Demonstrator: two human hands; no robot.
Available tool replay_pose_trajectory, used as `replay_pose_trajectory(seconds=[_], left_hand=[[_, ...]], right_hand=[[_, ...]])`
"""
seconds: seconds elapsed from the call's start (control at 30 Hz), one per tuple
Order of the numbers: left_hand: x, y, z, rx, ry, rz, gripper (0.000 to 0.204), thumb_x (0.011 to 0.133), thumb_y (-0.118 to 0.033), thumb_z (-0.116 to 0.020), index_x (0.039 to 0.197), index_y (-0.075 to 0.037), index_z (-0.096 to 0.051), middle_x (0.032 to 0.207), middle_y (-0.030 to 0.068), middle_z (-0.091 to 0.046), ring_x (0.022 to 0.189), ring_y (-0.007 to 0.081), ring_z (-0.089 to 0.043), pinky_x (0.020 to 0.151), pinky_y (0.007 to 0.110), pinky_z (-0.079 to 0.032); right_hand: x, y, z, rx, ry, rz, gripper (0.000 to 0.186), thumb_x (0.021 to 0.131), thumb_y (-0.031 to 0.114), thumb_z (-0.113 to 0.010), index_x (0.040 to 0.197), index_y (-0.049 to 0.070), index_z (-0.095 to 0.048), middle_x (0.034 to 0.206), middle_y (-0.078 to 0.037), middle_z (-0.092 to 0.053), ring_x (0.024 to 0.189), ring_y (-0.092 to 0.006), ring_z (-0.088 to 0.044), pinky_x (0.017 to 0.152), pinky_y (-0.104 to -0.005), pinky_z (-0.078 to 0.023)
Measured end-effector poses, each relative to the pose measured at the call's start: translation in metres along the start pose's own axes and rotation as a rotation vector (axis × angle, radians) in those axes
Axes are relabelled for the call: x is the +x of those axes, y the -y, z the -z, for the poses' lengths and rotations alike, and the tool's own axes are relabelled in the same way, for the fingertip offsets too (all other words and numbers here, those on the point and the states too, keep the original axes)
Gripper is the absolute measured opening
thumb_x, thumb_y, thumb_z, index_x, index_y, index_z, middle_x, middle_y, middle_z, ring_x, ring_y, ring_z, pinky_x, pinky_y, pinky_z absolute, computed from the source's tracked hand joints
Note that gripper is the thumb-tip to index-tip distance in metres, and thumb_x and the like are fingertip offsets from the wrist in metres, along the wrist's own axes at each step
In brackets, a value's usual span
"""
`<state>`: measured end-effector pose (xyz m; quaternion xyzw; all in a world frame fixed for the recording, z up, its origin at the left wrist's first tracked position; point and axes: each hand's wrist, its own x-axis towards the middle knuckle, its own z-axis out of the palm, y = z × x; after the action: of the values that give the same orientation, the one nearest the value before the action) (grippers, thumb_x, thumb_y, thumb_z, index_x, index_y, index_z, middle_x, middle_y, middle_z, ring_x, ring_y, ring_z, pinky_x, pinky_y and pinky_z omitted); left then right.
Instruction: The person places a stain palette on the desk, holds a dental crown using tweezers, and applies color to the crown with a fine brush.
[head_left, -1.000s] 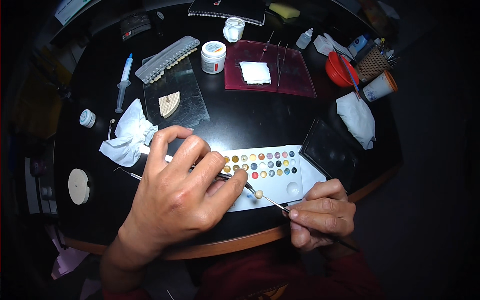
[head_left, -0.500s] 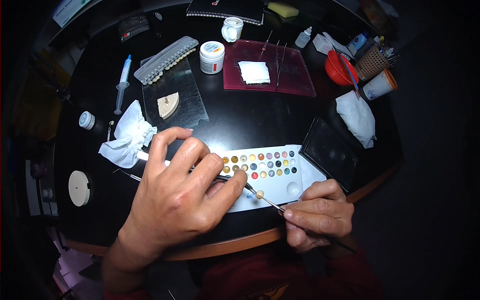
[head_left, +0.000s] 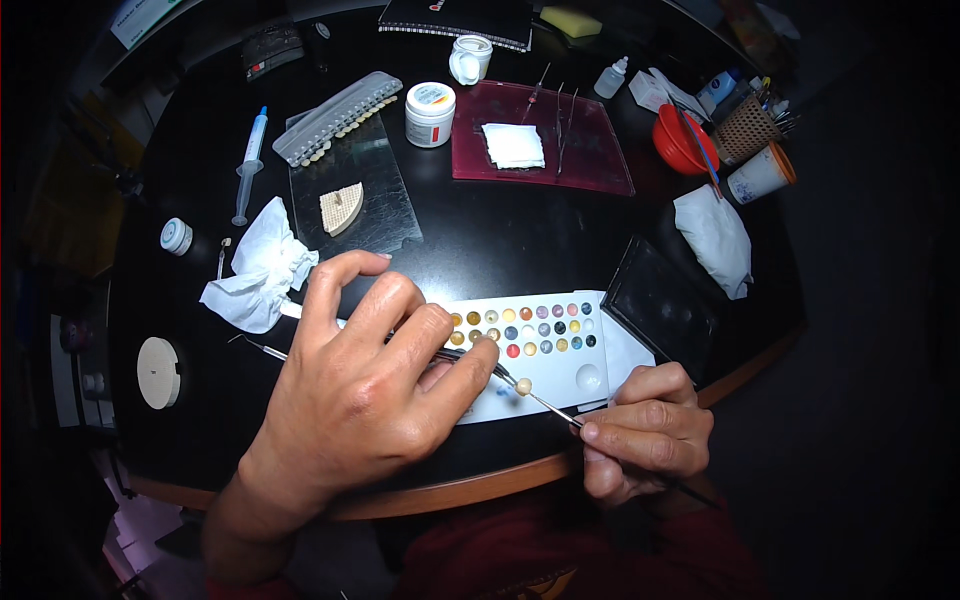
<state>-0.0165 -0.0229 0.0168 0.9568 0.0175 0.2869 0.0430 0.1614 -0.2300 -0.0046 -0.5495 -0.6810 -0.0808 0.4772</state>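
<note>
my left fingers (head_left: 467, 377) close on a dark-tipped tool (head_left: 503, 374); the pinch itself is partly hidden beneath the hand, and the outermost finger is curved apart from the rest. my right fingers (head_left: 652, 445) pinch a slim tool (head_left: 556, 411) with a silver front and a dark handle. the tips of both tools converge at a small, rounded cream piece (head_left: 523, 386). i cannot tell which tool supports it.

the cream piece sits above the lower part of a white palette (head_left: 552, 376), whose rows of round wells (head_left: 513, 351) contain various colours. a black case (head_left: 660, 308) lies beside the palette's right end. to the left of my left fingers, a crumpled white tissue (head_left: 258, 265) rests on the black table (head_left: 480, 240), with a cream disc (head_left: 159, 373) farther out.

beyond the tissue, a cream honeycomb block (head_left: 341, 208) rests on a dark plate (head_left: 385, 170); a syringe (head_left: 251, 165) lies to the left of the plate. a white jar (head_left: 430, 118) stands left of a red slab (head_left: 590, 140), which carries a folded white cloth (head_left: 513, 146). a red bowl (head_left: 678, 142) stands at far right.
</note>
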Motion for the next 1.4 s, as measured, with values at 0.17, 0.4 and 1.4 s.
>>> replay_pose_trajectory(seconds=[0.17, 0.4, 1.4], left_hand=[[0.003, 0.001, -0.002, -0.003, 0.005, -0.015, 0.024, 0.080, -0.014, -0.079, 0.103, -0.020, -0.082, 0.079, -0.0006, -0.053, 0.083, 0.0169, -0.058, 0.099, 0.053, -0.051], [-0.001, 0.001, -0.002, 0.004, 0.031, 0.000, 0.022, 0.081, -0.013, -0.081, 0.102, -0.019, -0.081, 0.078, -0.0009, -0.053, 0.082, 0.0166, -0.058, 0.100, 0.053, -0.051], [0.001, 0.000, -0.002, -0.008, 0.035, -0.003, 0.025, 0.081, -0.012, -0.079, 0.104, -0.019, -0.083, 0.079, -0.0008, -0.053, 0.083, 0.0169, -0.059, 0.100, 0.053, -0.051]], right_hand=[[0.001, 0.003, 0.006, -0.030, -0.071, -0.066, 0.019, 0.075, 0.002, -0.071, 0.092, 0.006, -0.076, 0.075, -0.001, -0.074, 0.064, -0.0156, -0.057, 0.058, -0.0273, -0.045], [-0.014, -0.018, 0.010, 0.030, -0.242, -0.332, 0.008, 0.065, 0.003, -0.056, 0.068, -0.001, -0.062, 0.059, -0.007, -0.054, 0.059, -0.0161, -0.046, 0.053, -0.0305, -0.034], [-0.001, -0.004, 0.006, 0.044, -0.067, -0.082, 0.014, 0.081, 0.005, -0.074, 0.094, 0.007, -0.076, 0.079, -0.002, -0.077, 0.067, -0.0165, -0.060, 0.063, -0.0284, -0.047]])
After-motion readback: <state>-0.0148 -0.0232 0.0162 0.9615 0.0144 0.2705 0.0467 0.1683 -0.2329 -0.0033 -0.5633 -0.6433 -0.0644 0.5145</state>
